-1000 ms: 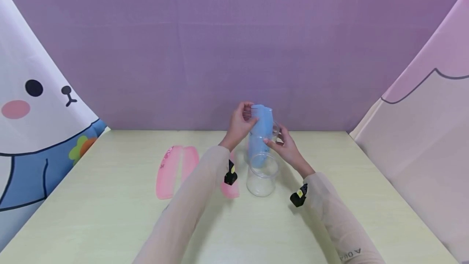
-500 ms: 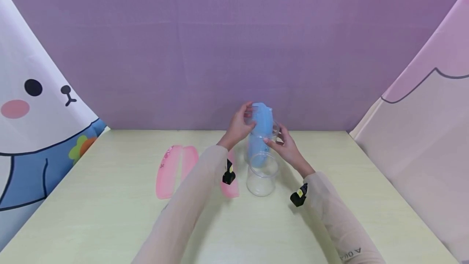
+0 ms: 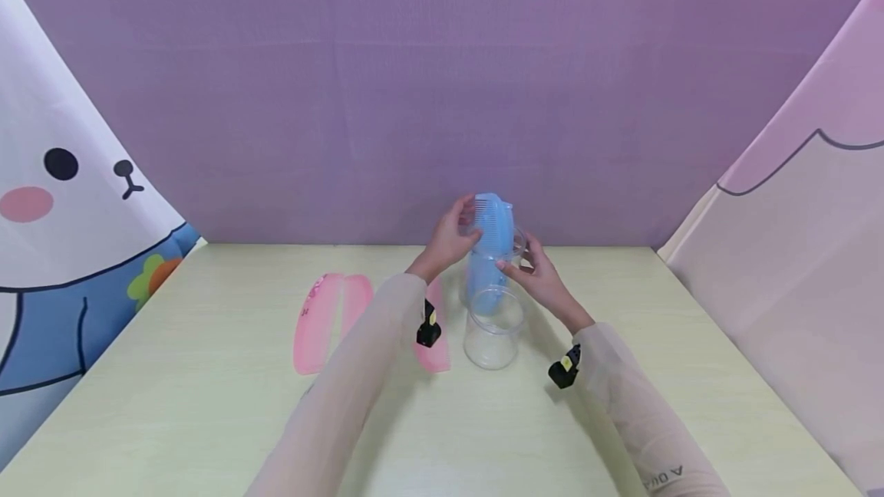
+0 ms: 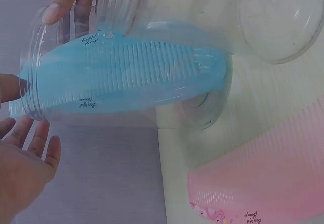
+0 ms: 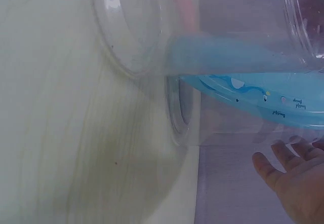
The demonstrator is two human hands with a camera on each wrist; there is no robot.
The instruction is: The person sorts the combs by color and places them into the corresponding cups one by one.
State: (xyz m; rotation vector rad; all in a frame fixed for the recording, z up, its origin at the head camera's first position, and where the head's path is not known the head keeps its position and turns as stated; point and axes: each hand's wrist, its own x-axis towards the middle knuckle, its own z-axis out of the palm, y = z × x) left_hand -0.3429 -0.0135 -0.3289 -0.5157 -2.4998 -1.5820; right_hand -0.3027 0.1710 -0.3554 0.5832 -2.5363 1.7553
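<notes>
Two blue combs stand upright in a clear plastic cup near the table's far edge. My left hand is at the combs' top end, thumb against it, the other fingers loose and nearly straight in the left wrist view. My right hand grips the cup's rim from the right; its fingers lie on the wall. A second clear cup, empty, stands just in front. The combs show through the cup wall.
Two pink combs lie flat on the pale green table to the left. Another pink comb lies under my left forearm. A purple backdrop closes the far side, with cartoon cloths at both sides.
Almost nothing: my left forearm has drifted slightly left and up. Both hands, the combs and the cups stay where they were.
</notes>
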